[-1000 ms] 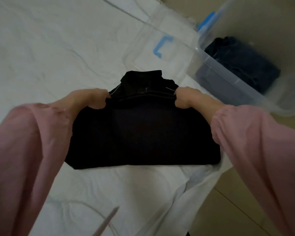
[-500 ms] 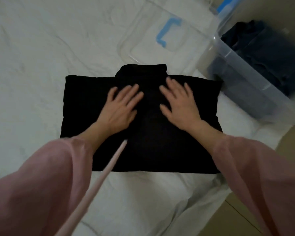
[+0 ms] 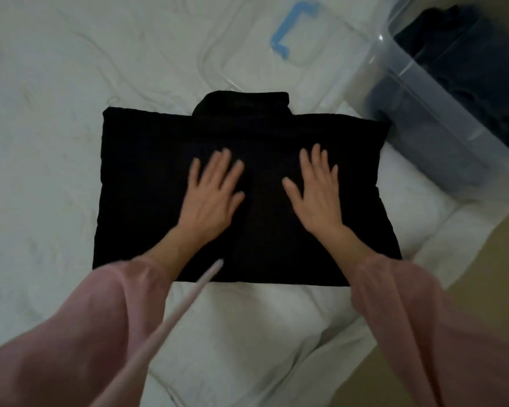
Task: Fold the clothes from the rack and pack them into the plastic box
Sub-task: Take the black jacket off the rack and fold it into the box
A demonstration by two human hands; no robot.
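**Pressing the fold flat, box off to the right**

Left hand [image 3: 212,195] and right hand [image 3: 315,195] both lie open, palms flat on the folded black top [image 3: 147,177]; it sits on the white sheet [image 3: 41,113], long side running left-right; the plastic box [image 3: 400,83] is just past its far-right corner, so the right hand's nearer.

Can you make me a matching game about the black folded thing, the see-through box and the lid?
Things:
1. folded black garment
2. clear plastic box
3. clear plastic lid with a blue clip

Places:
A. holds dark blue clothes
B. lies flat on the white sheet beyond the garment
C. under the flat left hand and right hand

Pairs: 1-C, 2-A, 3-B
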